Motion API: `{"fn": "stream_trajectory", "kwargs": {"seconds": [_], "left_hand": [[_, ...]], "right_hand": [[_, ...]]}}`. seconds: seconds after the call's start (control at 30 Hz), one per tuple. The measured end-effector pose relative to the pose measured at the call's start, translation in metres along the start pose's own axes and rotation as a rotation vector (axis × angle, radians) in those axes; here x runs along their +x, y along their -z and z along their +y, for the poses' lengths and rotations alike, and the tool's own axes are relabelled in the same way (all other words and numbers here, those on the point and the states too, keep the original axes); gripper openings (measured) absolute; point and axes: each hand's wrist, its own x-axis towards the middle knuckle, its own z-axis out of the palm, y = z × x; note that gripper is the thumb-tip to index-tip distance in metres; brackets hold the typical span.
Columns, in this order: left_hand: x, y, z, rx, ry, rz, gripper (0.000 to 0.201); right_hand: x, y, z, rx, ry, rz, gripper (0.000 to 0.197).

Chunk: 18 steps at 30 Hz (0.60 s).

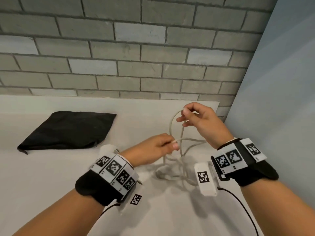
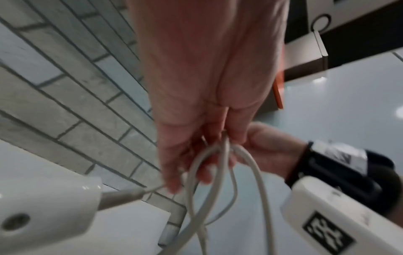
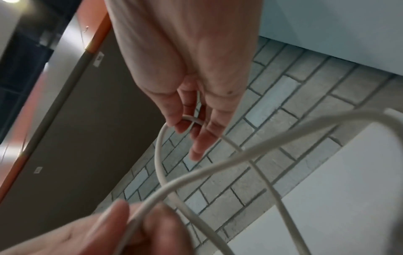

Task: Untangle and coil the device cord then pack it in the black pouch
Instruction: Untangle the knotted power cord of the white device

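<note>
White table (image 1: pixel 51 184), bearing no readable writing; black pouch (image 1: pixel 68 130) lay flat at 10 o'clock, unbranded, well apart from both hands. Wrist bands (image 1: pixel 115 172) carried black-and-white square code markers only, no legible text. Pale cord (image 1: pixel 172 123), partly heaped tangled on the table at 6 o'clock of the hands, rose in a loop: right hand (image 1: pixel 199 121) pinched the loop's top between thumb and fingertips at 1 o'clock, left hand (image 1: pixel 153 149) pinched a lower strand.
</note>
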Motion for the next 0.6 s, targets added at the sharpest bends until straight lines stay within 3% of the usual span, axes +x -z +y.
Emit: {"fn": "stream_trajectory", "kwargs": {"seconds": [0.07, 0.17, 0.2, 0.27, 0.33, 0.4, 0.5, 0.6], "left_hand": [[0.004, 0.002, -0.001, 0.151, 0.013, 0.061, 0.025], [0.007, 0.02, -0.01, 0.211, 0.024, 0.372, 0.019], [0.008, 0.025, -0.014, 0.266, 0.053, 0.364, 0.023], [0.009, 0.027, -0.023, 0.369, 0.126, 0.145, 0.032], [0.009, 0.021, -0.027, 0.359, 0.131, 0.011, 0.015], [0.008, 0.021, -0.027, 0.253, 0.124, 0.053, 0.026], [0.003, 0.037, -0.021, 0.113, 0.155, 0.187, 0.032], [-0.007, 0.059, -0.013, -0.013, 0.167, 0.276, 0.031]], "right_hand": [[-0.002, 0.0, -0.005, -0.034, 0.035, -0.007, 0.009], [-0.005, 0.002, -0.013, -0.04, 0.09, -0.047, 0.006], [-0.007, 0.002, -0.016, -0.033, 0.109, -0.065, 0.008], [-0.009, 0.001, -0.023, -0.004, 0.152, -0.106, 0.012], [-0.011, -0.001, -0.03, 0.022, 0.18, -0.153, 0.014], [-0.012, -0.001, -0.031, -0.022, 0.184, -0.163, 0.013], [-0.01, 0.006, -0.014, -0.309, 0.148, -0.104, 0.01], [-0.011, 0.012, 0.014, -0.65, -0.033, -0.21, 0.02]]}}
